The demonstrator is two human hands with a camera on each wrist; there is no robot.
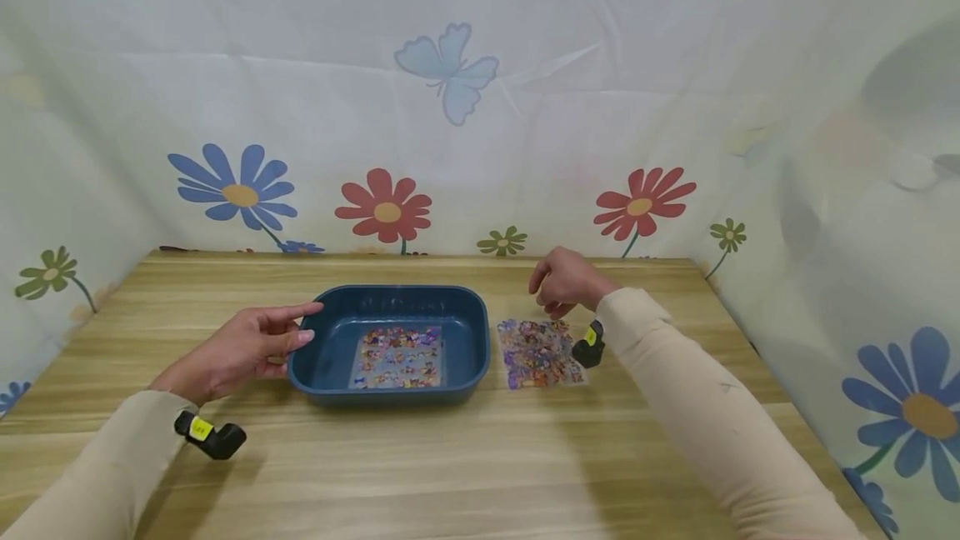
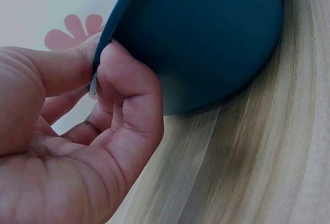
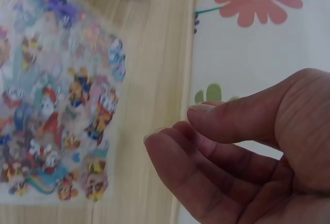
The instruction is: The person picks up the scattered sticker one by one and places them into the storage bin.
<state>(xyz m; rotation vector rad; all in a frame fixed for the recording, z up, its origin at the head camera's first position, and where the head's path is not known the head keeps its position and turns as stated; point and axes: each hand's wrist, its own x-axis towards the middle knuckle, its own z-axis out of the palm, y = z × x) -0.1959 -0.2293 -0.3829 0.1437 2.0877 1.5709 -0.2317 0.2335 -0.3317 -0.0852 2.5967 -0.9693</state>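
A dark blue plastic basin (image 1: 390,397) stands on the table, left of centre. My left hand (image 1: 251,348) pinches its left rim, the thumb on one side of the wall and bent fingers on the other, as the left wrist view shows up close. Inside the basin lies a clear sticker sheet (image 1: 397,357) with small colourful cartoon figures. To the right of the basin, a stack of similar sticker sheets (image 1: 536,352) lies flat on the table. Above its far edge hangs my right hand (image 1: 566,280), fingers loosely bent and nothing between thumb and fingertips (image 3: 154,139).
The wooden table (image 1: 420,473) ends at the back against a white cloth (image 1: 300,107) printed with flowers and a butterfly. More of this cloth hangs at the left and right sides. A small black camera (image 1: 588,346) is strapped to the right wrist, overlapping the stack in the head view.
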